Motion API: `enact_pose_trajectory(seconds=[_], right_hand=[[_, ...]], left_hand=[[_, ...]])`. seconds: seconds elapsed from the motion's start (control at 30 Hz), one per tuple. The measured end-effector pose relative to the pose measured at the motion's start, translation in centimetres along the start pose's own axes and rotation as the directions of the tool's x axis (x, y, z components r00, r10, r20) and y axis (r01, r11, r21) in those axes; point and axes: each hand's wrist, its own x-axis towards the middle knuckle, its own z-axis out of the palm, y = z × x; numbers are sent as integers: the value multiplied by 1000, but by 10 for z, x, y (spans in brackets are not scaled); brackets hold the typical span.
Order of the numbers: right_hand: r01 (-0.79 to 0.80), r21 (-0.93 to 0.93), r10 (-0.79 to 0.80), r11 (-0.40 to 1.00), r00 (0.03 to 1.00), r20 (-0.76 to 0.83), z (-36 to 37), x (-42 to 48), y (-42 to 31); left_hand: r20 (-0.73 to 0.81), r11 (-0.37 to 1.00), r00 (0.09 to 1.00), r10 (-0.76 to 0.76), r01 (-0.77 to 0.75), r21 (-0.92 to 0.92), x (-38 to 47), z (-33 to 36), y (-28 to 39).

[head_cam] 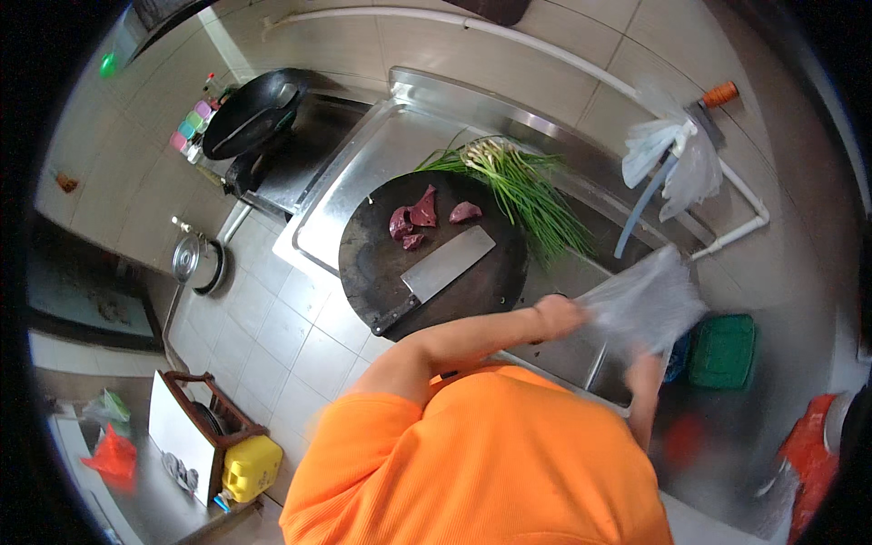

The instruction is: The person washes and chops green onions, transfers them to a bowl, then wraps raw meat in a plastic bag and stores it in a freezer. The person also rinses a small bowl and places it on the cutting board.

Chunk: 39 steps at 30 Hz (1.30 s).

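Observation:
A clear plastic bag (647, 296), blurred by motion, is stretched over the sink at the right. My left hand (562, 317) grips its left side. At the bag's lower edge is my right hand (643, 373), also on the plastic, its fingers blurred. Left of my hands lies a round, dark chopping board (368, 235). On it rest several pieces of dark red meat (424, 210), which look like liver. A cleaver (449, 262) lies flat below them, its black handle towards the board's lower left rim. A bunch of green onions (541, 197) lies against the board's upper right side.
The steel sink (608, 371) is partly hidden by the bag. A blue-grey hose (644, 204) and tied plastic bags (688, 167) hang above it. A green plastic basket (722, 351) stands to the right. At the upper left, a black wok (235, 126) sits on the stove.

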Motion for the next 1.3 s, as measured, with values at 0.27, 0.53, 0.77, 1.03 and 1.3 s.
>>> enact_pose_trajectory(seconds=[0.27,0.53,0.77,1.03,1.3], right_hand=[[213,118,-243,970,883,401,25,39,33],[162,146,-142,976,980,-138,-12,31,8],[166,76,-183,983,903,390,68,19,28],[183,391,-246,902,962,116,-31,21,-42],[243,427,-294,871,954,58,-59,8,-75]], left_hand=[[156,994,987,-38,52,-91,-9,-7,-31],[-402,996,912,80,-85,6,-3,-27,-16],[255,992,965,-61,87,-91,-25,23,-47],[-156,960,957,-247,219,-175,-34,-10,-42],[-695,989,717,-55,-56,-136,-61,-33,-51]])
